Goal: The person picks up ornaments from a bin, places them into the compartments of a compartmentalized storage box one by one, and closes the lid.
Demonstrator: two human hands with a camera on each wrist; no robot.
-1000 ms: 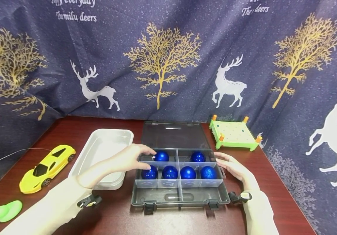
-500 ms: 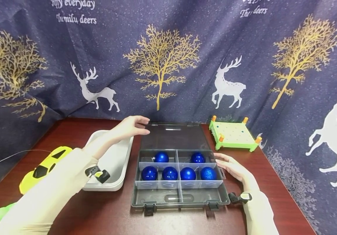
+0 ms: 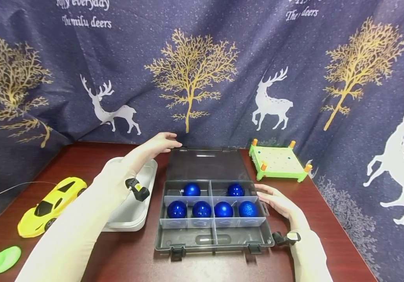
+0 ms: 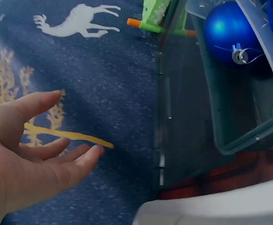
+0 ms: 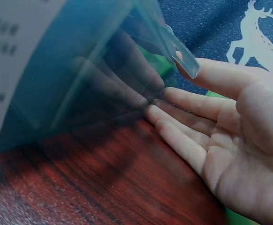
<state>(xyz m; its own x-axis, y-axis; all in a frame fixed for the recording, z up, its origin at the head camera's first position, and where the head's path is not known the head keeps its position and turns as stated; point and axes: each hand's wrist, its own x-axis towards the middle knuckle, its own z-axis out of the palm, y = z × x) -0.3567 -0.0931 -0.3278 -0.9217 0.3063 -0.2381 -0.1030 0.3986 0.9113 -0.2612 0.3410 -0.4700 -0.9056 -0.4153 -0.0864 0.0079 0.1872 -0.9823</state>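
Note:
A grey translucent divided plastic box [image 3: 240, 238] lies opened on the table, its dark lid [image 3: 207, 166] folded back flat. Blue bauble balls sit in its back and middle compartments, among them a glossy ball [image 3: 201, 209] and a glittery ball [image 3: 248, 209]. My left hand [image 3: 157, 145] hovers by the lid's far left corner, fingers relaxed; the left wrist view shows it holding nothing, apart from the lid. My right hand [image 3: 277, 199] rests against the box's right side, its fingertips [image 5: 152, 112] touching the wall and the thumb at a clear side tab [image 5: 185, 61].
Left of the box stands a white tray [image 3: 142, 219], partly behind my left forearm. A yellow toy car [image 3: 52, 207] and a green toy duck [image 3: 2, 259] lie further left. A green toy bed [image 3: 279, 160] with orange posts stands back right. Patterned cloth hangs behind the table.
My left hand has left the balls at the box's left side and moved up and away to the lid's far corner. The right hand and the balls have stayed in place.

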